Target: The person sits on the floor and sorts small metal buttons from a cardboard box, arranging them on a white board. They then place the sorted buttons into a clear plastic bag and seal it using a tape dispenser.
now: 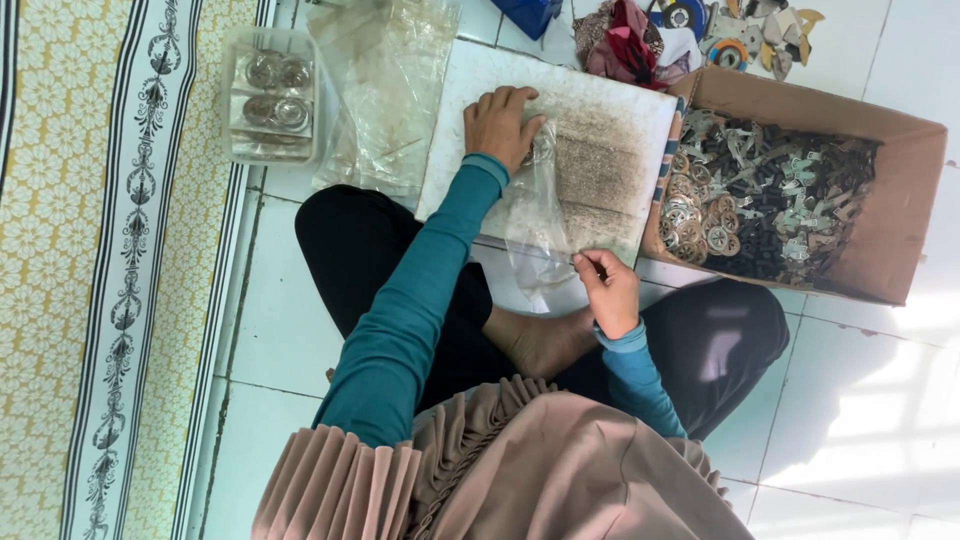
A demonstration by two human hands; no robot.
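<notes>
I sit cross-legged on a tiled floor. A small clear plastic bag point(537, 205) lies across a white, dirt-stained board point(610, 140) in front of me. My left hand point(498, 125) rests on the board and presses the bag's upper end with closed fingers. My right hand point(607, 290) pinches the bag's lower edge near the board's front edge. Both sleeves are teal.
A cardboard box point(900, 215) full of small metal parts stands at the right. A clear plastic container point(272, 95) with round metal pieces and a larger plastic bag point(385, 90) lie at the left. Cloth scraps and coloured pieces point(700, 35) sit at the back. A patterned mat point(90, 270) runs along the left.
</notes>
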